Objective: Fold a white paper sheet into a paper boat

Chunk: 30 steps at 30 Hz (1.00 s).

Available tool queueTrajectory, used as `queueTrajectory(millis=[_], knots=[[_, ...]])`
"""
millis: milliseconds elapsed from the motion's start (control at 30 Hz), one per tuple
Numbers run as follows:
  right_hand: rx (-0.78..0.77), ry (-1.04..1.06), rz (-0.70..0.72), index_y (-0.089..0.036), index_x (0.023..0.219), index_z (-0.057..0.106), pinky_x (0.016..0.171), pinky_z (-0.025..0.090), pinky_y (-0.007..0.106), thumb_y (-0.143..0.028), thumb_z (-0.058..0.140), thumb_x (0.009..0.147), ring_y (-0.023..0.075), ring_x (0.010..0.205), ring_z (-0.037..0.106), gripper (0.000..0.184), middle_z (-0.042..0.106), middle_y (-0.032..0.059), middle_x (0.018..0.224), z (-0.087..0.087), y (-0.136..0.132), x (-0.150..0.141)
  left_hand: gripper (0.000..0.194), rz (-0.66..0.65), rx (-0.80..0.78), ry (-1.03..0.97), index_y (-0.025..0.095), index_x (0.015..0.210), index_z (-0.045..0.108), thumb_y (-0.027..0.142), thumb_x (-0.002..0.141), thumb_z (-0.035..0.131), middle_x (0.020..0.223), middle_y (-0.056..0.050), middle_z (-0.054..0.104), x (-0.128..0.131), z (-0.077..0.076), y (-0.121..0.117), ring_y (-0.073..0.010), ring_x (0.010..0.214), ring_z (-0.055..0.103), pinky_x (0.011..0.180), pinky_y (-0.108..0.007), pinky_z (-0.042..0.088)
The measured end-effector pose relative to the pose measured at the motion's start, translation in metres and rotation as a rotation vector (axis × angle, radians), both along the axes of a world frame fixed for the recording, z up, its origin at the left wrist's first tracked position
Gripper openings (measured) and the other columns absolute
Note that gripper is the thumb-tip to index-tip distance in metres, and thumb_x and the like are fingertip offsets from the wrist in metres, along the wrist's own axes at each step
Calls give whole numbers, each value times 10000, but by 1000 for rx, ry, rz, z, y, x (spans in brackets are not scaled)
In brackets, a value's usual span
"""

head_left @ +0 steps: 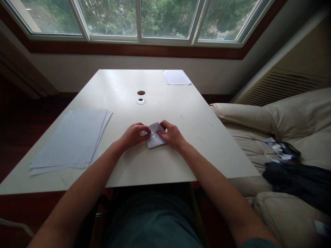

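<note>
Folded white paper (154, 137), gripped by the fingers (147, 130) of left hand (133, 135) and right hand (172, 135); white table (196, 137) beneath; loose paper sheets (71, 137) left of the fingers

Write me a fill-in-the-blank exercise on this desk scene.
1. The left hand and right hand both hold a small folded piece of ____ on the table.
2. The stack of sheets lies to the ____ of the hands.
3. Beyond the table, green trees show through the ____.

Missing words: paper; left; windows.
</note>
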State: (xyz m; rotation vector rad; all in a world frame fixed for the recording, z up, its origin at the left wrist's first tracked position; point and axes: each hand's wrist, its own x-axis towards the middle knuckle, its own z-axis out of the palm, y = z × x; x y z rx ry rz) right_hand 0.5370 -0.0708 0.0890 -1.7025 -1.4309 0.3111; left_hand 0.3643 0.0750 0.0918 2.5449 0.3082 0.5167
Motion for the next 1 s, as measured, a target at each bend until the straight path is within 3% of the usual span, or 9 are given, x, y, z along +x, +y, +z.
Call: queueTrajectory(millis=[133,300,467,733,1000], knots=[[-21,-36,19,-209,869,612,699,428,257,-243,589,804,146,743,583,77,655,-2,819,3,-1,7,142,-14,-17,1,233,920,764,235,807,678,901,-50,709,0,3,-1,-181,835,663,810,-302,517],[-112,-1,45,-227,1031,644,690,469,254,-246,653,768,153,753,606,264,699,15,902,5,-7,12,143,-14,-32,7,227,920,761,237,804,680,909,-53,715,-1,5,-2,-189,851,662,820,-313,517],[-112,-12,64,-220,1070,665,699,473,250,-177,600,797,145,752,621,283,711,23,923,5,-7,14,147,-4,-58,13,224,921,763,239,796,686,906,-53,714,0,7,-4,-193,854,663,817,-316,520],[-78,-156,121,-196,1036,721,833,473,284,-91,534,805,168,884,632,315,701,54,996,7,-7,15,152,24,-75,-2,240,928,762,265,817,663,907,-39,721,1,-2,1,-183,845,664,830,-316,518],[-91,-139,162,-215,1082,727,835,484,287,-48,505,785,169,909,645,406,711,50,1028,7,-10,17,183,43,-120,-18,223,996,723,241,840,630,900,-28,726,3,-6,4,-164,808,662,816,-314,527]])
